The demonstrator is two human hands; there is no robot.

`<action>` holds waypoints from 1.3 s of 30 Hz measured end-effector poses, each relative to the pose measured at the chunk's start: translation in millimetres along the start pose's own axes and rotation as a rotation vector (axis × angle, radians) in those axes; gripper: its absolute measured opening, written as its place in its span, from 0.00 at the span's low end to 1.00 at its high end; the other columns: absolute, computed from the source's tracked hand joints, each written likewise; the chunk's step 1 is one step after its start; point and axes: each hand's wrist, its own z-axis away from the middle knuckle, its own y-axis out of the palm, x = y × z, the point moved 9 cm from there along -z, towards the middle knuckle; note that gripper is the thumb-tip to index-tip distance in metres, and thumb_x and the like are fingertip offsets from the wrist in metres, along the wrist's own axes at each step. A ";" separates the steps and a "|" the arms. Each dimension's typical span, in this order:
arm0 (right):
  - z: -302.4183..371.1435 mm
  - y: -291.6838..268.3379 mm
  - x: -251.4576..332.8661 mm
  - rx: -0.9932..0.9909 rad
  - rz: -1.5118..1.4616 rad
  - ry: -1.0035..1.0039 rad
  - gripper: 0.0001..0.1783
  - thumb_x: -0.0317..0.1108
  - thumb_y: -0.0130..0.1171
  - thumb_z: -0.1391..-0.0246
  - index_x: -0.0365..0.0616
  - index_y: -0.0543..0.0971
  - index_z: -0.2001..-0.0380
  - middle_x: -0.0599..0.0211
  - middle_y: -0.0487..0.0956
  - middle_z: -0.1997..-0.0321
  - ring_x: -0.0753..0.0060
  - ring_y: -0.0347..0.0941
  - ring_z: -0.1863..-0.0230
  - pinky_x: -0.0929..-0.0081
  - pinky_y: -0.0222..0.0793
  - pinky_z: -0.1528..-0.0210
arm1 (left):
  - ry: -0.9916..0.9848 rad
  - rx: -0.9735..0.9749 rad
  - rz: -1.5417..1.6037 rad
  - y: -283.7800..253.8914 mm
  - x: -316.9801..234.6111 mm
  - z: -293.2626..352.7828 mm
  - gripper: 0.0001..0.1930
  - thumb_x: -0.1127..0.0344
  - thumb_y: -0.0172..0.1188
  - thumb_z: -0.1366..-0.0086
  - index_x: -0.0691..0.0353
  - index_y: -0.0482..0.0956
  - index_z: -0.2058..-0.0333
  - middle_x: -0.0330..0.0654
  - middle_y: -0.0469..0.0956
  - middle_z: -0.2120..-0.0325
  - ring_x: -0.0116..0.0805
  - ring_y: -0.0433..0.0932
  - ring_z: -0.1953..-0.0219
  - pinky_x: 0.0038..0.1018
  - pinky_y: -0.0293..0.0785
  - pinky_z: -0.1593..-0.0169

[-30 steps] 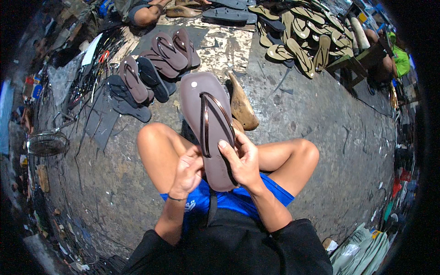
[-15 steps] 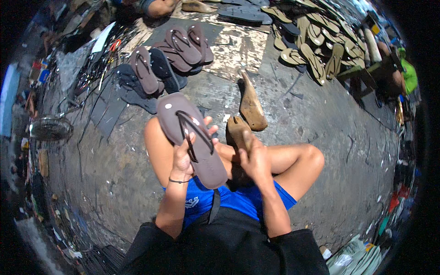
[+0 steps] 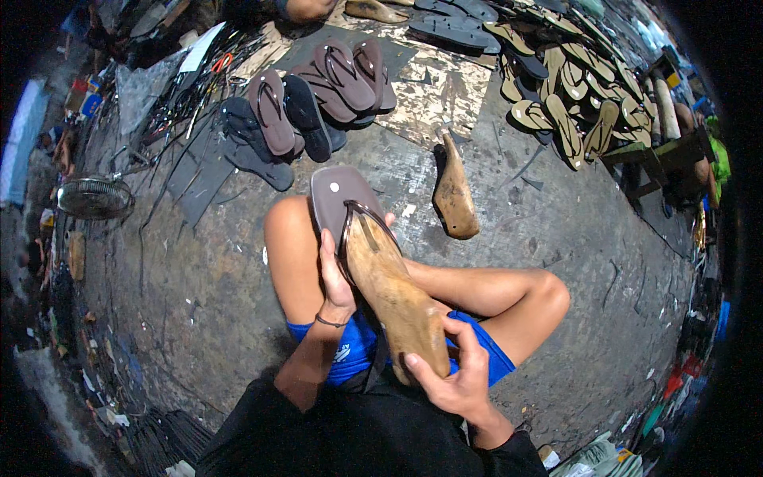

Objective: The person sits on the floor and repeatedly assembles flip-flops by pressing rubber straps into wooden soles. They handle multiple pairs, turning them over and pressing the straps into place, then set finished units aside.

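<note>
My left hand (image 3: pixel 337 274) is closed around the side of a brown flip-flop (image 3: pixel 347 187) with dark glossy straps, held over my lap. A wooden shoe last (image 3: pixel 389 286) lies along the flip-flop, its slotted toe end under the straps. The last covers most of the sole. My right hand (image 3: pixel 457 374) grips the last's heel end, thumb on top and fingers at its side. On the floor ahead, slightly right, rests a second wooden last (image 3: pixel 456 191).
More brown flip-flops (image 3: pixel 346 79) and dark soles (image 3: pixel 254 147) lie ahead to the left. Tan flip-flops (image 3: pixel 568 119) are piled at the far right beside a wooden stool (image 3: pixel 660 163). A fan (image 3: pixel 95 199) stands left. Another person's arm (image 3: pixel 310 8) shows at the top edge.
My right hand has raised the wooden last from beside my leg and brought it onto the flip-flop, its toe now under the straps. My left hand still holds the flip-flop.
</note>
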 end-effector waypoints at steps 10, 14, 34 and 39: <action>-13.1 44.6 21.1 -0.104 0.310 -0.350 0.32 0.33 0.72 0.56 0.26 0.72 0.50 0.38 0.77 0.48 0.45 0.78 0.49 0.63 0.75 0.47 | -0.033 0.039 0.204 -18.1 23.3 25.9 0.53 0.19 0.28 0.40 0.59 0.54 0.32 0.57 0.63 0.37 0.47 0.79 0.54 0.41 0.82 0.55; -18.1 56.8 22.2 -0.211 0.338 -0.440 0.32 0.33 0.72 0.56 0.27 0.73 0.49 0.39 0.78 0.49 0.46 0.78 0.49 0.63 0.75 0.47 | -0.039 0.066 0.274 -17.2 21.6 23.0 0.54 0.18 0.29 0.41 0.62 0.53 0.32 0.57 0.63 0.37 0.48 0.79 0.55 0.42 0.83 0.57; -39.0 42.5 37.3 -0.399 0.316 -0.577 0.31 0.34 0.73 0.56 0.32 0.74 0.50 0.41 0.76 0.45 0.42 0.74 0.43 0.57 0.70 0.41 | 0.199 0.114 -0.721 37.3 -32.6 22.0 0.57 0.27 0.62 0.48 0.68 0.51 0.35 0.49 0.66 0.41 0.42 0.69 0.41 0.37 0.68 0.38; -64.5 11.3 44.5 -0.266 0.163 -0.538 0.27 0.40 0.69 0.53 0.38 0.78 0.50 0.49 0.76 0.54 0.49 0.73 0.53 0.60 0.69 0.49 | -0.016 0.132 -0.432 38.0 -26.8 31.3 0.56 0.39 0.73 0.54 0.69 0.55 0.37 0.48 0.70 0.46 0.39 0.72 0.44 0.34 0.72 0.42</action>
